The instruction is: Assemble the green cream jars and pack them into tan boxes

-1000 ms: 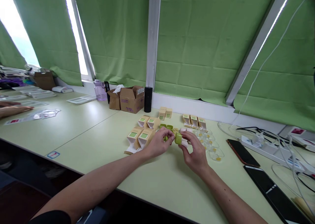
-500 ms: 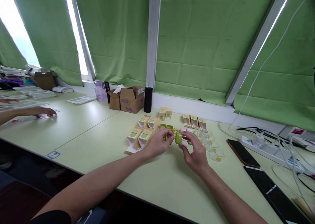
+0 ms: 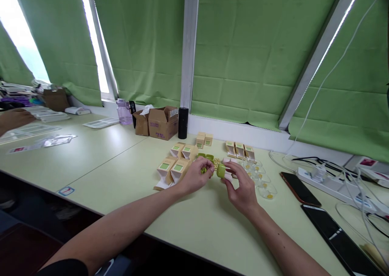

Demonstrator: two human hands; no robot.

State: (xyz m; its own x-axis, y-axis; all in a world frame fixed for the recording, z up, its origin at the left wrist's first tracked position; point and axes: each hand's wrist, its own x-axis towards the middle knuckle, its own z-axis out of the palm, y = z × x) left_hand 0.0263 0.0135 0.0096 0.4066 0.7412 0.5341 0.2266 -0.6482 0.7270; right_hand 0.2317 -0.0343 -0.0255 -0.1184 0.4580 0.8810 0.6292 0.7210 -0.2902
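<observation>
My right hand (image 3: pixel 241 189) pinches a small green case (image 3: pixel 221 170) just above the pale green table (image 3: pixel 100 162). My left hand (image 3: pixel 196 177) is curled beside it, its fingertips closed on a small green piece (image 3: pixel 203 170) that I cannot make out clearly. Open tan cartons with green labels (image 3: pixel 172 168) lie to the left of my hands. More tan cartons (image 3: pixel 240 149) stand behind. Clear plastic trays with yellow bits (image 3: pixel 261 181) lie to the right of my right hand.
Brown cardboard boxes (image 3: pixel 162 122), a black cylinder (image 3: pixel 182 123) and a purple bottle (image 3: pixel 123 111) stand by the window. Two phones (image 3: pixel 299 187) and a power strip with cables (image 3: pixel 331 183) lie at the right. Another person's hand (image 3: pixel 13 118) is at the far left.
My hands have stayed almost still with the green case between them. The other person's hand at the far left has pulled back from the clear wrappers.
</observation>
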